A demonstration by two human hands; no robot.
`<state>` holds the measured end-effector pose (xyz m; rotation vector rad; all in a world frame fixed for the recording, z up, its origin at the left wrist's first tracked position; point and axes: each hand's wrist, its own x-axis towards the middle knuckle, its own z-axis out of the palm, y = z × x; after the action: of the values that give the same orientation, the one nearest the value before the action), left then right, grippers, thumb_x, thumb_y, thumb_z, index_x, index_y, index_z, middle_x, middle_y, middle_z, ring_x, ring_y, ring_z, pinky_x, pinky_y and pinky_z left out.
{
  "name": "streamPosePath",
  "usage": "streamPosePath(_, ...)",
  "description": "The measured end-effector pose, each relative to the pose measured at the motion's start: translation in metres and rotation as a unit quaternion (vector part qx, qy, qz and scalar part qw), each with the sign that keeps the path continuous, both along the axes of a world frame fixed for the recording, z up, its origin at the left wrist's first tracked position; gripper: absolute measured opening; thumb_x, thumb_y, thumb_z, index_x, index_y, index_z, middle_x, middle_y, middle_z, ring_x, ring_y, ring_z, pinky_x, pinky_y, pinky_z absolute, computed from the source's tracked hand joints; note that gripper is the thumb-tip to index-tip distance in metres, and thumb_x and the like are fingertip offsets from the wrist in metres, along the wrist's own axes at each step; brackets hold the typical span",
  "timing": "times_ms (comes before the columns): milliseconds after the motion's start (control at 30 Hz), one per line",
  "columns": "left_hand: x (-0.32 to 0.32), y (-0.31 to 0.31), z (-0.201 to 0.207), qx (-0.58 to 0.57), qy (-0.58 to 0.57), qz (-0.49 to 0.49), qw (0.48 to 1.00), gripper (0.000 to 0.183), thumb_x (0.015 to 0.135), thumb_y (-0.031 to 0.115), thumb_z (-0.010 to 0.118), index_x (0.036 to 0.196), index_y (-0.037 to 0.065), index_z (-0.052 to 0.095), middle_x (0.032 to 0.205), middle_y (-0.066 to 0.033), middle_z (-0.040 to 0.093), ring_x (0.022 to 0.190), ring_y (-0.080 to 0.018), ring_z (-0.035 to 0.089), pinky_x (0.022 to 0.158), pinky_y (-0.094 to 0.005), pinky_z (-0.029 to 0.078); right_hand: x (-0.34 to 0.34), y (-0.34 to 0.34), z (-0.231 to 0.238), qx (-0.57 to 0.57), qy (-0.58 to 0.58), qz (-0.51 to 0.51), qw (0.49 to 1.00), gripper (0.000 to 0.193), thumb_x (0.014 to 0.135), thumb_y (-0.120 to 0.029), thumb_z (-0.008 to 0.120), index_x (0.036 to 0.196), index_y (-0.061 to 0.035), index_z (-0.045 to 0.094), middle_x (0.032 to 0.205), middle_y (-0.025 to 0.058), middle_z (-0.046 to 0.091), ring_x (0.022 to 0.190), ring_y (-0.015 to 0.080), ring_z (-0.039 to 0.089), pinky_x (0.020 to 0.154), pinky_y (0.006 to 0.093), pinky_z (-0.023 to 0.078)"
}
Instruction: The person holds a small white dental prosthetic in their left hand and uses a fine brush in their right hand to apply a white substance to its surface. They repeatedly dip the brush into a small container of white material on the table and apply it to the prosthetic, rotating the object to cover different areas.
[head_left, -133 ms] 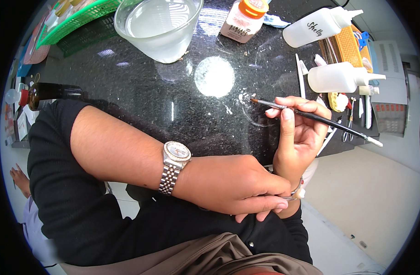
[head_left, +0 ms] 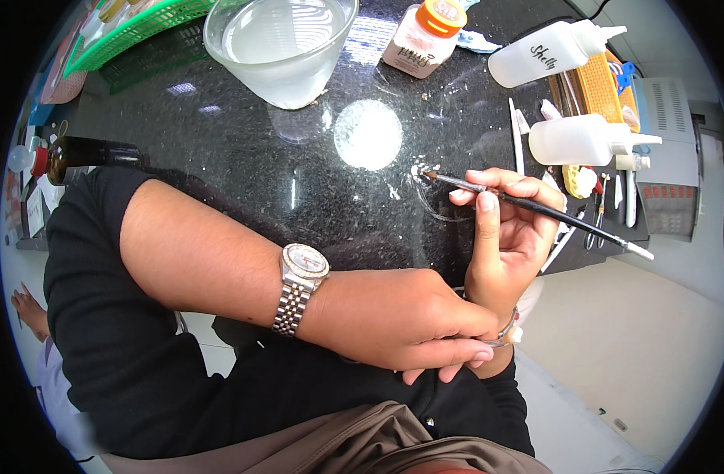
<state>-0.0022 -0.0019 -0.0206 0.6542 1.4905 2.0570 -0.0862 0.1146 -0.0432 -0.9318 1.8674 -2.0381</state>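
My right hand [head_left: 510, 237] pinches a thin dark brush [head_left: 536, 208] with a pale end, its tip touching a small white smear [head_left: 420, 170] on the black speckled countertop [head_left: 243, 166]. My left hand [head_left: 401, 320] lies across my body and wraps around my right wrist, fingers closed over it. A silver metal watch [head_left: 300, 278] sits on my left wrist. Both arms wear black sleeves.
A large clear bowl of water [head_left: 281, 49] stands at the back. Beside it are a small jar with an orange lid [head_left: 424, 33], two white squeeze bottles [head_left: 553, 51] [head_left: 583, 140], a green basket [head_left: 133, 28], a dark brown bottle [head_left: 89, 152] and several small tools [head_left: 607, 213] at the right.
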Motion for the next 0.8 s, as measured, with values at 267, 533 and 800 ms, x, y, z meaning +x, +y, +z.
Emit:
streamPosePath(267,0.0011,0.0013,-0.0029,0.004,0.012,0.012,1.0,0.018,0.092,0.017,0.042,0.095,0.003,0.052,0.075,-0.0034,0.063,0.055,-0.0116,0.061,0.051,-0.023,0.049,0.0,-0.002,-0.002,0.013,0.018,0.022,1.0,0.027,0.081,0.014,0.045,0.1,-0.0015,0.035,0.097,0.0167,0.05,0.085,0.0174,0.057,0.074,0.0263,0.051)
streamPosePath(533,0.0015,0.0023,-0.0034,0.005,0.012,0.015,1.0,0.018,0.091,0.018,0.044,0.095,0.003,0.052,0.075,-0.0038,0.063,0.055,-0.0123,0.061,0.051,-0.0229,0.049,0.0007,-0.0014,-0.0016,0.021,0.027,0.019,0.999,0.026,0.081,0.014,0.046,0.099,-0.0009,0.035,0.097,0.0174,0.05,0.087,0.0179,0.057,0.074,0.0263,0.052)
streamPosePath(800,0.0014,0.002,-0.0032,0.006,0.008,0.01,1.0,0.017,0.091,0.018,0.043,0.096,0.004,0.052,0.076,-0.004,0.063,0.055,-0.0124,0.061,0.051,-0.0233,0.049,0.0009,0.0011,-0.0004,0.011,0.048,-0.023,0.998,0.026,0.081,0.013,0.045,0.1,-0.0014,0.035,0.098,0.0183,0.051,0.085,0.0173,0.057,0.073,0.0264,0.051)
